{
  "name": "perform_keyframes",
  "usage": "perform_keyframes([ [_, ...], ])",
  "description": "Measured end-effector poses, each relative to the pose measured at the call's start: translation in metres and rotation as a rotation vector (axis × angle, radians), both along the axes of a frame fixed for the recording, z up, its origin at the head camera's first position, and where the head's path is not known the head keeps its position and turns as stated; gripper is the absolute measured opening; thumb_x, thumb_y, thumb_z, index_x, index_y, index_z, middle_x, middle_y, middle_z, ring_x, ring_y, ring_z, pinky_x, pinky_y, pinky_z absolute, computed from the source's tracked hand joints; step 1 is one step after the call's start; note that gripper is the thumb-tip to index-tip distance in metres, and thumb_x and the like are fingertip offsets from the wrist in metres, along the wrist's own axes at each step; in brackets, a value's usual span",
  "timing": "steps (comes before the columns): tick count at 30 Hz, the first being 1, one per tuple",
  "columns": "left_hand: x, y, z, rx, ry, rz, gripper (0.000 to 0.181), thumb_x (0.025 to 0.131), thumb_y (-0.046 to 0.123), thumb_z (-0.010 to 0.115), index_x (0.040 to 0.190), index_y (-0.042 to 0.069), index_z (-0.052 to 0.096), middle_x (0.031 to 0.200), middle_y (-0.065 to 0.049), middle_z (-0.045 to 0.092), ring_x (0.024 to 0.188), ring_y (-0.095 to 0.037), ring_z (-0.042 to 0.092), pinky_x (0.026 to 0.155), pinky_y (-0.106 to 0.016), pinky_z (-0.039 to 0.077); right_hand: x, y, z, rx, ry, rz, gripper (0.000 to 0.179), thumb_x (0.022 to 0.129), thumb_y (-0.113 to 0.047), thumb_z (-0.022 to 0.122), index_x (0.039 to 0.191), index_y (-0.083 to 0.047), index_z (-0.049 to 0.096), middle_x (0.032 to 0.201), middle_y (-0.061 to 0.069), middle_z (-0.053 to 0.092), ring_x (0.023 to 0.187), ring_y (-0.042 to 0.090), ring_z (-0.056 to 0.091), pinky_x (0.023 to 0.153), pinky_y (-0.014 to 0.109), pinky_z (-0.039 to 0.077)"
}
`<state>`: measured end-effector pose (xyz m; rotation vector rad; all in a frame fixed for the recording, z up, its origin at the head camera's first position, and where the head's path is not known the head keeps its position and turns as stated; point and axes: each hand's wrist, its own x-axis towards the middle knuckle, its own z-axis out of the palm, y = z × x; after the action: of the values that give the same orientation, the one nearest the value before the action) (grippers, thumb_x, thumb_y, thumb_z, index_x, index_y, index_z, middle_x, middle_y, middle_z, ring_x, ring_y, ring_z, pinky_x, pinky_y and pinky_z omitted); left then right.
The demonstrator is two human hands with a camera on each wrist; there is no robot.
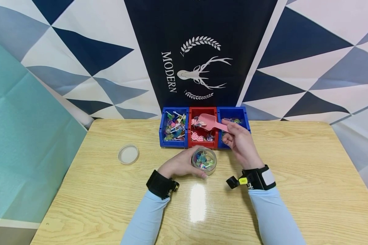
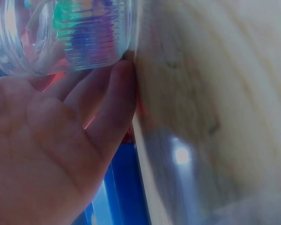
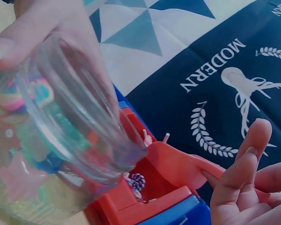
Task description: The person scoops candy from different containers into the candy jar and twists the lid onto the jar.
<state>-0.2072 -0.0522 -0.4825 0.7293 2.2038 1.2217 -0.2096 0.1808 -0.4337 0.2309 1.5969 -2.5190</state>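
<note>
My left hand (image 1: 184,162) grips a clear jar (image 1: 204,161) on the table, thumb and fingers round its side. Small colourful candy-like pieces (image 3: 25,176) lie inside the jar. With my right hand (image 1: 241,141) I hold a pink scoop (image 1: 208,121) by its handle, its bowl over the red bin (image 1: 215,144). Red-and-white and dark swirled lollipops (image 1: 197,136) lie in that bin, and the scoop's bowl carries some swirled candy. In the right wrist view the scoop dips between the bin's walls.
A blue bin (image 1: 174,144) with stick lollipops stands left of the red one, and another blue bin (image 1: 232,110) stands right, partly behind my right hand. A round pale lid (image 1: 128,154) lies on the wooden table (image 1: 104,197) at left. Behind the bins rises a patterned backdrop (image 1: 202,20).
</note>
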Motion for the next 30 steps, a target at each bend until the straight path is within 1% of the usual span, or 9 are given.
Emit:
perform_keyframes([
  [3,0.0,0.0,0.0,-0.002,0.004,-0.002,0.089,0.069,0.035,0.093,0.143,0.028,0.044,0.133,0.007,0.056,0.124,-0.011,0.05,0.109,-0.038,0.038,0.001,0.003,0.002,-0.023,0.012,-0.01,0.041,0.108,-0.016,0.04,0.144,0.005,0.043,0.109,0.007,0.057,0.063,0.008,0.057,0.062,0.017,0.051],
  [7,0.001,-0.001,0.0,-0.003,0.004,-0.002,0.089,0.068,0.035,0.093,0.143,0.029,0.044,0.133,0.006,0.056,0.124,-0.012,0.05,0.109,-0.039,0.038,0.003,0.005,0.006,-0.01,0.027,-0.019,0.039,0.108,-0.017,0.042,0.14,0.004,0.047,0.109,0.006,0.058,0.063,0.008,0.058,0.062,0.016,0.052],
  [14,0.002,-0.001,0.001,-0.023,-0.009,0.008,0.09,0.069,0.037,0.093,0.144,0.03,0.043,0.134,0.008,0.055,0.125,-0.013,0.049,0.11,-0.042,0.038,0.006,0.015,0.012,-0.029,0.056,-0.056,0.029,0.107,-0.018,0.044,0.129,-0.002,0.054,0.087,0.002,0.065,0.059,0.008,0.06,0.06,0.017,0.053],
  [16,0.002,-0.001,0.001,-0.027,-0.007,0.008,0.09,0.069,0.037,0.093,0.144,0.03,0.043,0.134,0.008,0.055,0.125,-0.013,0.049,0.11,-0.042,0.038,0.006,0.018,0.014,-0.03,0.066,-0.074,0.026,0.107,-0.018,0.046,0.126,-0.004,0.056,0.085,0.002,0.066,0.058,0.009,0.06,0.059,0.018,0.053],
  [19,0.001,-0.002,0.001,-0.027,-0.005,0.007,0.09,0.069,0.037,0.093,0.144,0.029,0.043,0.134,0.007,0.055,0.125,-0.013,0.049,0.109,-0.042,0.038,0.007,0.023,0.016,-0.017,0.08,-0.102,0.026,0.107,-0.019,0.046,0.125,-0.003,0.057,0.086,0.002,0.065,0.056,0.009,0.057,0.055,0.017,0.052],
  [22,0.001,-0.002,0.002,-0.019,-0.007,0.006,0.09,0.069,0.036,0.093,0.144,0.029,0.043,0.134,0.006,0.055,0.124,-0.013,0.05,0.109,-0.042,0.039,0.008,0.027,0.017,0.038,0.106,-0.124,0.027,0.107,-0.02,0.045,0.124,-0.003,0.057,0.086,0.003,0.064,0.054,0.008,0.054,0.051,0.016,0.048],
  [24,0.001,-0.002,0.002,-0.014,-0.006,0.005,0.09,0.069,0.036,0.093,0.144,0.029,0.043,0.134,0.006,0.056,0.124,-0.013,0.05,0.109,-0.042,0.038,0.008,0.028,0.017,0.094,0.13,-0.129,0.026,0.107,-0.021,0.045,0.124,-0.004,0.057,0.085,0.003,0.063,0.052,0.008,0.052,0.048,0.016,0.046],
  [28,0.001,-0.002,0.001,-0.021,0.002,0.004,0.09,0.069,0.037,0.093,0.144,0.028,0.043,0.134,0.006,0.055,0.124,-0.013,0.05,0.11,-0.042,0.038,0.008,0.029,0.017,0.227,0.171,-0.113,0.029,0.107,-0.025,0.047,0.124,-0.004,0.057,0.079,0.001,0.062,0.05,0.009,0.052,0.048,0.018,0.044],
  [30,0.001,-0.001,0.002,-0.021,0.006,0.0,0.089,0.069,0.036,0.093,0.143,0.028,0.043,0.134,0.005,0.055,0.123,-0.013,0.05,0.109,-0.041,0.038,0.008,0.03,0.017,0.282,0.189,-0.094,0.034,0.106,-0.027,0.048,0.126,0.0,0.055,0.078,0.002,0.061,0.05,0.01,0.052,0.049,0.019,0.045],
])
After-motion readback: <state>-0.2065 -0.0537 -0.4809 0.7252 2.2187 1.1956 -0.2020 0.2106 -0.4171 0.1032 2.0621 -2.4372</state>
